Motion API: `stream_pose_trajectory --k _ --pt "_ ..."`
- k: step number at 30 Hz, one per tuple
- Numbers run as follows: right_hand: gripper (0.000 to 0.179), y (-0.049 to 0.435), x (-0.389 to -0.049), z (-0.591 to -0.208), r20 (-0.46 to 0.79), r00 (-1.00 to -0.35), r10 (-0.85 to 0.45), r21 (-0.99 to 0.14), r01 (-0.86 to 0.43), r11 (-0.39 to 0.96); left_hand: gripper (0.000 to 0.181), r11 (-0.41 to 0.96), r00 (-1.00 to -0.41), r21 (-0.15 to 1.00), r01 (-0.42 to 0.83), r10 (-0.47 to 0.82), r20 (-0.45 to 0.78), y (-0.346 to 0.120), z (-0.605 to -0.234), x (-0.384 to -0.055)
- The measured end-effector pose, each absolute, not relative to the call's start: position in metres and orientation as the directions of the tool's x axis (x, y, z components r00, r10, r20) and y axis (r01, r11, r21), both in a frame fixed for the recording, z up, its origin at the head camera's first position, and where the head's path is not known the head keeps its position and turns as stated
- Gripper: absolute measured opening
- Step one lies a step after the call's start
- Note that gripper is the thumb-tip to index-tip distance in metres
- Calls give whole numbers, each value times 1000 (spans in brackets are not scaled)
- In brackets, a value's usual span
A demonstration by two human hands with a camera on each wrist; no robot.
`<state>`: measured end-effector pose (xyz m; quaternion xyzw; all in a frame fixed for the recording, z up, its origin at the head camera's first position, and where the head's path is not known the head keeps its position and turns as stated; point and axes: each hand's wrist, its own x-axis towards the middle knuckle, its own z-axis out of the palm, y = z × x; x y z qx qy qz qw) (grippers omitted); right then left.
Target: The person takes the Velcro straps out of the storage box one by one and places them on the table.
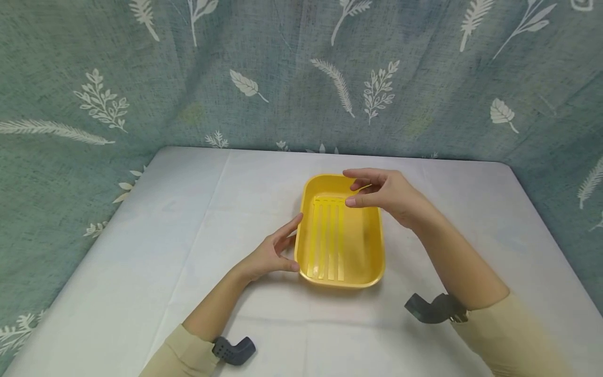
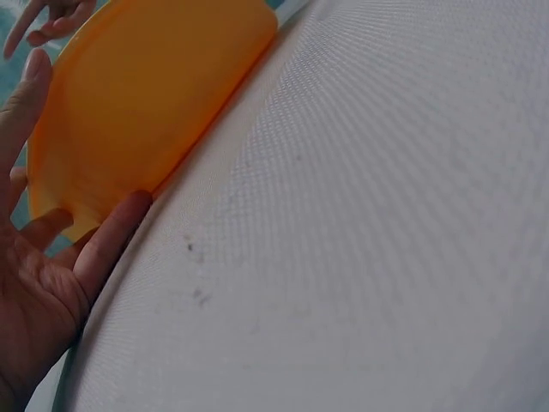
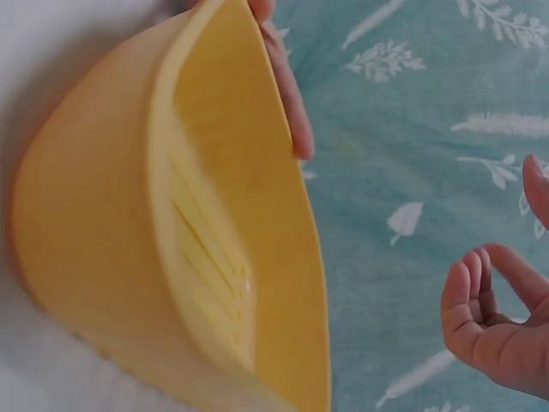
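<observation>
A yellow plastic basin (image 1: 365, 235) with rounded corners stands on the white-covered table. Bright yellow parallel strips (image 1: 330, 238) run lengthwise along the left part of its floor. My left hand (image 1: 270, 254) is at the basin's left side, its spread fingers and thumb touching the wall and rim; the left wrist view shows the fingertips low against the outer wall (image 2: 163, 103). Above the far right corner hovers my right hand (image 1: 388, 193), thumb and fingers apart, with nothing between them. In the right wrist view that hand (image 3: 506, 322) is away from the basin's rim.
A white cloth (image 1: 188, 225) covers the table, with faint creases. Behind it and at both sides hangs a green-blue curtain (image 1: 282, 63) with white leaf prints. Dark camera mounts (image 1: 233, 351) are worn on both wrists, close over the tabletop.
</observation>
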<state>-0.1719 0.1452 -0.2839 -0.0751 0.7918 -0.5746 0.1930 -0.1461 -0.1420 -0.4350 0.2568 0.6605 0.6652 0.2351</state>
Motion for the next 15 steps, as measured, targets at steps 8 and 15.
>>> stream_pose_trajectory --k 8,15 --pt "56 122 -198 -295 -290 -912 -288 -935 206 290 111 -23 -753 999 29 657 37 -142 -432 -145" --pt "50 105 -224 -311 -328 -918 -222 -935 281 217 110 -10 -756 1000 16 654 19 -142 -433 -145"
